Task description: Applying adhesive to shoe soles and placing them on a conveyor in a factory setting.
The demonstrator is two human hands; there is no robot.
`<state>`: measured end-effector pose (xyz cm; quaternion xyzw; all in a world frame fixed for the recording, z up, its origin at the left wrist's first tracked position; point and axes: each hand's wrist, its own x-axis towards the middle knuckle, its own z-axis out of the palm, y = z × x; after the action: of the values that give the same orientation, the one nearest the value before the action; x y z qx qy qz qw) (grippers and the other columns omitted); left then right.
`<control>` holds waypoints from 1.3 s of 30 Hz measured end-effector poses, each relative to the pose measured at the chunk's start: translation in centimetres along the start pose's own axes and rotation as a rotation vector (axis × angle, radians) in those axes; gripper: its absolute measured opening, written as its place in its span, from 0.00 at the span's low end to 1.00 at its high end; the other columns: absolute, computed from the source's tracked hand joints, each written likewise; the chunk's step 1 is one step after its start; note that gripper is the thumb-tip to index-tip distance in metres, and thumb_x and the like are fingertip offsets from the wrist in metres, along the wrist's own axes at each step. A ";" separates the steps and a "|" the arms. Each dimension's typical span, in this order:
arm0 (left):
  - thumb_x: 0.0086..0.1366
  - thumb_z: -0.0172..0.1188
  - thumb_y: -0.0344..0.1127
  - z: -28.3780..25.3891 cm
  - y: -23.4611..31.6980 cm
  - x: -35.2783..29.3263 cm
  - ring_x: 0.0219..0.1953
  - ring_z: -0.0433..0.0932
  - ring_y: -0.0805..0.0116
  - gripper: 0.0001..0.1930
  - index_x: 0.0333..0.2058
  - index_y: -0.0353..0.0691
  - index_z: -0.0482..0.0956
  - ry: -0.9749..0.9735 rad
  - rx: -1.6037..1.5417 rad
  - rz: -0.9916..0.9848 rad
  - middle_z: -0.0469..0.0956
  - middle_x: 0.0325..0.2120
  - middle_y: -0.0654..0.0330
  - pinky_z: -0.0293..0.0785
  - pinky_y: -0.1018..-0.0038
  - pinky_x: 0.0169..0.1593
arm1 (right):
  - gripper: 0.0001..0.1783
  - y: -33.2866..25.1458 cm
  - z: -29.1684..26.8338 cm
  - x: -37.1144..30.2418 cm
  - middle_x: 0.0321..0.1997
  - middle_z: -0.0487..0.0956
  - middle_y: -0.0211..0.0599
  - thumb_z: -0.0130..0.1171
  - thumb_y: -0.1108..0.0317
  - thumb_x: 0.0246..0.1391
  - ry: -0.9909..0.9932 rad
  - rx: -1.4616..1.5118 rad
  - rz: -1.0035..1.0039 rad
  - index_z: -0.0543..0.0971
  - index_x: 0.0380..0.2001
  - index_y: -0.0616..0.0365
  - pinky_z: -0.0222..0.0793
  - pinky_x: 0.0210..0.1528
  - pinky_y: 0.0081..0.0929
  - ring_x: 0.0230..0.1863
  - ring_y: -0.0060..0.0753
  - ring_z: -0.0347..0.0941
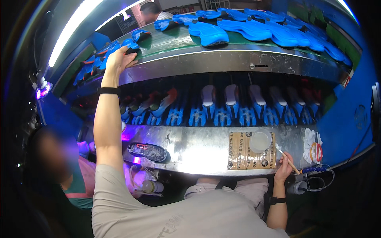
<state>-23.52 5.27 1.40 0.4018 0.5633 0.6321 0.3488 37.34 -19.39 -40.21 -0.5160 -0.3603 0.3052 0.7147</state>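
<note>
My left arm reaches up to the raised green belt (pixel 174 39). There my left hand (pixel 118 61) has its fingers apart against a blue sole (pixel 127 43) with a dark end; whether it bears any of the sole's weight I cannot tell. At the lower right, my right hand (pixel 283 168) is closed on a thin brush (pixel 291 162) with a wooden handle and a whitish tip. Left of the brush, a round tub of pale stuff (pixel 260 141) stands on a piece of printed brown cardboard (pixel 241 156). A dark shoe upper (pixel 147 152) lies on the metal bench (pixel 194 152).
Several blue soles (pixel 246 29) cover the belt's right part. Under it, shoes on blue holders (pixel 232 97) stand in a row. White cloth (pixel 309 144) and red and yellow rings (pixel 316 152) lie at the bench's right. A co-worker (pixel 79 174) sits at my left, near a purple lamp (pixel 43 90).
</note>
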 end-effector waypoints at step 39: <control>0.64 0.66 0.41 5.0 -25.0 -39.2 0.63 0.71 0.57 0.45 0.71 0.34 0.48 -0.765 -0.647 -0.716 0.66 0.64 0.49 0.70 0.62 0.64 | 0.10 -15.4 11.3 0.0 0.39 0.83 0.42 0.59 0.71 0.57 -0.730 -0.253 -0.220 0.83 0.40 0.62 0.72 0.45 0.31 0.40 0.35 0.78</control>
<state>-2.31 -24.58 -27.75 0.2598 0.2778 0.4254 0.8212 28.99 -17.90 -23.13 -0.4160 -0.6782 0.3434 0.4990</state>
